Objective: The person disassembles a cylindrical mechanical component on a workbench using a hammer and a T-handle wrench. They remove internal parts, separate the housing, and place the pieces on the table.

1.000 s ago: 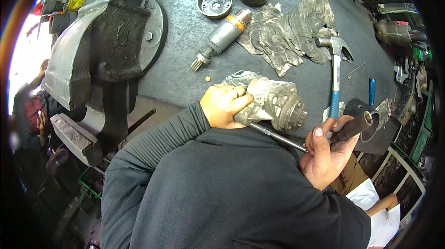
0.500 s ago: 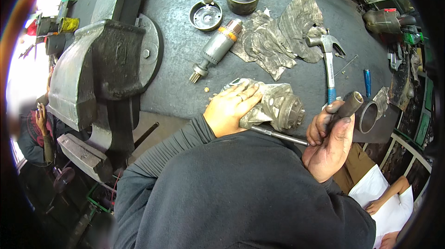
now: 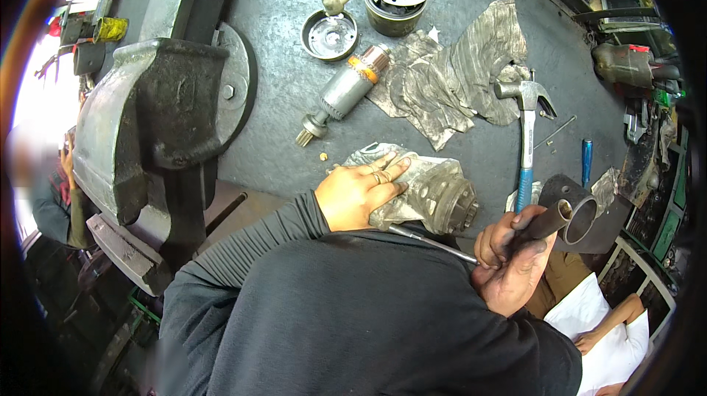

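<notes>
My left hand (image 3: 364, 193) rests over a grimy cloth (image 3: 401, 208), its fingers bent onto it and a ring on one finger. Beneath that cloth lies a grey metal housing (image 3: 442, 193) with a toothed end facing right. In my closed right hand (image 3: 509, 267) is a thick dark metal tube (image 3: 546, 221), its round end up and to the right. A thin steel rod (image 3: 434, 243) runs from this same fist to the near side of the housing. How rod and tube join is hidden by the fingers. Just right of the fist stands a dark metal ring (image 3: 582, 219).
A big vise (image 3: 169, 101) fills the left. Farther back are a starter armature (image 3: 346, 94), a round cap (image 3: 329, 33), a wound stator (image 3: 396, 9) and a dirty rag (image 3: 464, 64). A claw hammer (image 3: 526, 138) and blue-handled tool (image 3: 586, 162) lie right. Another person's arm (image 3: 615, 322) shows lower right.
The whole view has shifted, so the bench things sit lower in it. My left fingers look more bent on the cloth. The right hand keeps its hold on the tube.
</notes>
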A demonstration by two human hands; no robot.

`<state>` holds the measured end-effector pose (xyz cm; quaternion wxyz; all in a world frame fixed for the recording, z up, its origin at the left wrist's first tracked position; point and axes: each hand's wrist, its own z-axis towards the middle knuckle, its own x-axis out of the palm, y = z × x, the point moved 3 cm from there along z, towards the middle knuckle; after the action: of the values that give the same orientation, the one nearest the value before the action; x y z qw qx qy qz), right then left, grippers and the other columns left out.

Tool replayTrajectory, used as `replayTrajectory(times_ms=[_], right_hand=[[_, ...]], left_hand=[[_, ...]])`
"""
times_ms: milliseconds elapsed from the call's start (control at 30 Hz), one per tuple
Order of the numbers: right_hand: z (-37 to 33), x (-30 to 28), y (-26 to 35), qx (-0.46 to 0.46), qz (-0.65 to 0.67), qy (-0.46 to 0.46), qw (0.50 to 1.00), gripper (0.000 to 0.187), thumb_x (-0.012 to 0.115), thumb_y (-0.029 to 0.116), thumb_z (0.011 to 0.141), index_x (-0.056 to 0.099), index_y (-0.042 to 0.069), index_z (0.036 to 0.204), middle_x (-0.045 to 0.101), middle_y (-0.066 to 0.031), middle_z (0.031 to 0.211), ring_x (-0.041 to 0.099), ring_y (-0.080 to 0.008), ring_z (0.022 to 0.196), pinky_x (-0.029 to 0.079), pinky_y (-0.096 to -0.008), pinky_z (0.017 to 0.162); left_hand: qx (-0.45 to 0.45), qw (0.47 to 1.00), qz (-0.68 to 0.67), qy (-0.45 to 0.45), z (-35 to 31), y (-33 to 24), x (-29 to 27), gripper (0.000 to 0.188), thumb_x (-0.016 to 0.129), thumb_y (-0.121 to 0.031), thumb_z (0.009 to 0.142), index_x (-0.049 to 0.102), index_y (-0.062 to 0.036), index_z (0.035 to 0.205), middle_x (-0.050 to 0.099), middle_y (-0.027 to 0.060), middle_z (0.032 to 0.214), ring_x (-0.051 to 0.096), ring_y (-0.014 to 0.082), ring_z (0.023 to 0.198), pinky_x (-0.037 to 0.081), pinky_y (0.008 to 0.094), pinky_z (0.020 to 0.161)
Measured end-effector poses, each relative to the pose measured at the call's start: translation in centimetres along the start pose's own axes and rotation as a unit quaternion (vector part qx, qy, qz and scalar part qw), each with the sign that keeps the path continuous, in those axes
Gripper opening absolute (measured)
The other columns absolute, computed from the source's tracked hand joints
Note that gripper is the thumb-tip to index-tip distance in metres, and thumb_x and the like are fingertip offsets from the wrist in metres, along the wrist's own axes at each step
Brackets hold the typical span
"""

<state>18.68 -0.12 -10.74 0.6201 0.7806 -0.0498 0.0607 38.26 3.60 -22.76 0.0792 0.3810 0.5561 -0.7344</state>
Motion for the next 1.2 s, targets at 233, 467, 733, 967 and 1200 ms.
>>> replayTrajectory(times_ms=[233, 467, 733, 967, 1200], right_hand=[[-0.4, 0.2, -0.2, -0.022, -0.018, -0.04, 0.999, 0.049, 0.05, 0.05, 0.099, 0.038, 0.004, 0.11, 0.033, -0.0006, 0.066, 0.026, -0.0065, 0.048, 0.022, -0.0232, 0.045], [-0.9, -0.6, -0.6, -0.017, 0.001, -0.064, 0.998, 0.066, 0.062, 0.046, 0.093, 0.038, -0.003, 0.131, 0.047, -0.0089, 0.102, 0.044, -0.0089, 0.066, 0.029, -0.0188, 0.049], [-1.2, -0.4, -0.6, -0.016, 0.021, -0.069, 0.997, 0.063, 0.067, 0.045, 0.09, 0.042, 0.0, 0.126, 0.049, -0.0074, 0.096, 0.043, -0.0091, 0.062, 0.028, -0.0206, 0.046], [2.8, 4.6, 2.1, -0.339, -0.064, 0.298, 0.89, 0.045, 0.079, 0.034, 0.069, 0.059, 0.002, 0.093, 0.048, -0.0039, 0.062, 0.045, -0.016, 0.045, 0.031, -0.0289, 0.04], [3.1, 2.2, 1.3, -0.385, -0.045, 0.422, 0.82, 0.028, 0.066, 0.027, 0.088, 0.051, 0.004, 0.087, 0.047, -0.0025, 0.057, 0.041, -0.0152, 0.04, 0.028, -0.0304, 0.04]], left_hand=[[-0.02, 1.0, 0.007, 0.013, -0.3, 0.0, 0.1, 0.059, 0.079, -0.033, 0.064, 0.064, -0.0043, 0.113, 0.051, 0.017, 0.142, 0.053, 0.0345, 0.128, 0.055, 0.0415, 0.091], [-0.036, 0.999, 0.016, 0.002, 0.0, -0.5, 0.0, 0.061, 0.08, -0.033, 0.064, 0.063, -0.0046, 0.116, 0.053, 0.0159, 0.14, 0.052, 0.0322, 0.129, 0.053, 0.04, 0.094], [-0.025, 0.999, 0.027, -0.015, -0.4, -0.3, 0.5, 0.063, 0.08, -0.033, 0.064, 0.062, -0.0053, 0.117, 0.054, 0.0159, 0.139, 0.054, 0.0324, 0.127, 0.054, 0.0399, 0.094], [-0.019, 0.996, 0.029, 0.081, 4.2, 3.7, -4.3, 0.075, 0.079, -0.032, 0.058, 0.057, -0.0045, 0.125, 0.06, 0.0196, 0.128, 0.061, 0.0342, 0.115, 0.054, 0.0421, 0.091], [0.027, 0.997, 0.036, 0.056, 1.9, 1.5, -2.2, 0.059, 0.08, -0.031, 0.059, 0.062, -0.0098, 0.111, 0.054, 0.0136, 0.14, 0.058, 0.0321, 0.122, 0.053, 0.0402, 0.092]])
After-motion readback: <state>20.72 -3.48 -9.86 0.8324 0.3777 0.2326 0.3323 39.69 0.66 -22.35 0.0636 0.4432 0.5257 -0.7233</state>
